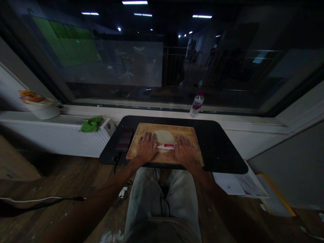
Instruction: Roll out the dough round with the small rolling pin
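A round, flat piece of dough (164, 137) lies on a wooden cutting board (164, 127). Across its near edge sits a short rolling pin (165, 146), white with a red label. My left hand (146, 146) rests palm down over the pin's left end, fingers stretched forward past the dough's left side. Over the right end lies my right hand (185, 150), also flat with its fingers extended and spread. Both ends of the pin are hidden under my hands. Pale powder shows on the fingers.
The board lies on a black table (220, 148), beside a dark phone-like slab (125, 139). A water bottle (196, 105) stands on the sill behind. To the left, a radiator (76, 135) carries a green cloth (91, 124) and a white tub (43, 108). Papers (240, 184) lie low at right.
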### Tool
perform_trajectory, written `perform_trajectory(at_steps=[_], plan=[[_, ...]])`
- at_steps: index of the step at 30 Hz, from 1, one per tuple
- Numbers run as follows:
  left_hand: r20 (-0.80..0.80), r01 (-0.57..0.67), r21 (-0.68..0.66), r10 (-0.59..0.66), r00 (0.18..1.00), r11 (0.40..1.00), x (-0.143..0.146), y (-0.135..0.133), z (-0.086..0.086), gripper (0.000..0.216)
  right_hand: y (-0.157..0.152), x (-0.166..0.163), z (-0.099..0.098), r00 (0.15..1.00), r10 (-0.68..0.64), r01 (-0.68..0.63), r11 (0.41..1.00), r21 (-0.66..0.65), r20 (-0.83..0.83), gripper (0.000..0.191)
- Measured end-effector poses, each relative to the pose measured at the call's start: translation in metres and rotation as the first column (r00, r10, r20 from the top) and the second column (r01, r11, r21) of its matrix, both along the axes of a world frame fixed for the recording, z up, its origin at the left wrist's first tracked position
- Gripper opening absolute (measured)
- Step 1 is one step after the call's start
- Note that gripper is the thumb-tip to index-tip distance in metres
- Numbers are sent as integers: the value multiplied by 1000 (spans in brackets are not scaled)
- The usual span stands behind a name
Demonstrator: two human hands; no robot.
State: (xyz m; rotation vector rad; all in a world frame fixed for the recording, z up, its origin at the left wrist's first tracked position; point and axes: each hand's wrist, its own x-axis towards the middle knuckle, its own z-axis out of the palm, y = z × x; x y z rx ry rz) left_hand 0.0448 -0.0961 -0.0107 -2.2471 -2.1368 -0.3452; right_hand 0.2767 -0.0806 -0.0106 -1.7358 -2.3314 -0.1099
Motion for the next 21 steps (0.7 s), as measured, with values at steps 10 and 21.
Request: perform_trajectory(at_steps=[10,21], plan=[[29,12,75,-15,999,997,-1,-16,-14,61,-24,-1,0,1000,-22,22,1000,-17,-11,66],[-17,14,-1,-14,1000,1000,4,25,9,51,27,-8,5,999,-39,40,999,-37,15,63]])
